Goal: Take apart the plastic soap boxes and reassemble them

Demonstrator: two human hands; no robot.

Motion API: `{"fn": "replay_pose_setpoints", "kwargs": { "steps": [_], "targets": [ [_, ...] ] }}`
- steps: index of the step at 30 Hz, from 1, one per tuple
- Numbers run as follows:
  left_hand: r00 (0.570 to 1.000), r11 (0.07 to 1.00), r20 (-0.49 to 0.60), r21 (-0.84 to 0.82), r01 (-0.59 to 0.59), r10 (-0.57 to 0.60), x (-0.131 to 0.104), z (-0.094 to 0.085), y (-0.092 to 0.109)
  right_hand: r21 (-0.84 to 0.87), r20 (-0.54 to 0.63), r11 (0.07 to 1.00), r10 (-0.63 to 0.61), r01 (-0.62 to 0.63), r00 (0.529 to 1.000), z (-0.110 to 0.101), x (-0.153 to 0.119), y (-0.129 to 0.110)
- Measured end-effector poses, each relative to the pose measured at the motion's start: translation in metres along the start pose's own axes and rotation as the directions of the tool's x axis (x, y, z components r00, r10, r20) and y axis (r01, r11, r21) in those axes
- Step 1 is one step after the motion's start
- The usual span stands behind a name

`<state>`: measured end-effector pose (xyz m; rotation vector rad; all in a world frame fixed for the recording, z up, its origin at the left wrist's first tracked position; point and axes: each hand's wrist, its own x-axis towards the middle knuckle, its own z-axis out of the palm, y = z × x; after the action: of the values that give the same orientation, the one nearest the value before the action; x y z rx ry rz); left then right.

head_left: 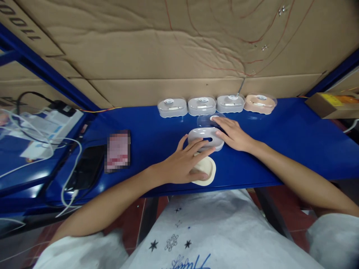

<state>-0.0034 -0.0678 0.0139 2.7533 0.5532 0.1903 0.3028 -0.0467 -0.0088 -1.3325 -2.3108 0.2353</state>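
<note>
My left hand (pixel 186 162) has its fingers spread, with the fingertips over a grey oval lid with a slot (pixel 206 132) and the thumb on a cream oval piece (pixel 209 177) near the table's front edge. Palm down, my right hand (pixel 234 134) reaches in from the right. Its fingertips rest at the white round label of a clear oval cover (pixel 203 120), and its thumb touches the right rim of the grey lid. All three pieces lie in a line running away from me. Part of the cream piece is hidden under my left hand.
Along the back of the blue table (pixel 294 149) stand several closed oval boxes, grey ones (pixel 172 108) and a peach one (pixel 259 104). To the left lie a pixelated pink item (pixel 117 151), a black phone (pixel 88 166) and white cables (pixel 80 149). A cardboard box (pixel 333 106) sits far right.
</note>
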Motion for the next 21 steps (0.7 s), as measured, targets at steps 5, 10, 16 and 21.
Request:
{"fn": "replay_pose_setpoints", "kwargs": {
  "steps": [5,10,16,21],
  "targets": [
    [0.999,0.999,0.008,0.004,0.039,-0.039,0.0,0.002,0.0,0.118,0.09,0.983,-0.149,0.138,0.985,0.012,0.001,-0.014],
    [0.995,0.995,0.035,0.016,0.097,-0.098,-0.006,-0.003,-0.001,0.167,0.087,0.973,-0.173,0.156,0.981,0.025,0.017,-0.012],
    [0.963,0.959,-0.054,0.091,0.267,-0.263,-0.04,0.001,0.007,0.291,0.099,0.909,-0.338,0.298,0.936,0.047,0.061,-0.029],
    [0.909,0.904,-0.098,0.104,0.414,-0.405,-0.083,0.004,0.004,0.368,0.191,0.851,-0.463,0.374,0.866,0.071,0.107,-0.061]
  ]
}}
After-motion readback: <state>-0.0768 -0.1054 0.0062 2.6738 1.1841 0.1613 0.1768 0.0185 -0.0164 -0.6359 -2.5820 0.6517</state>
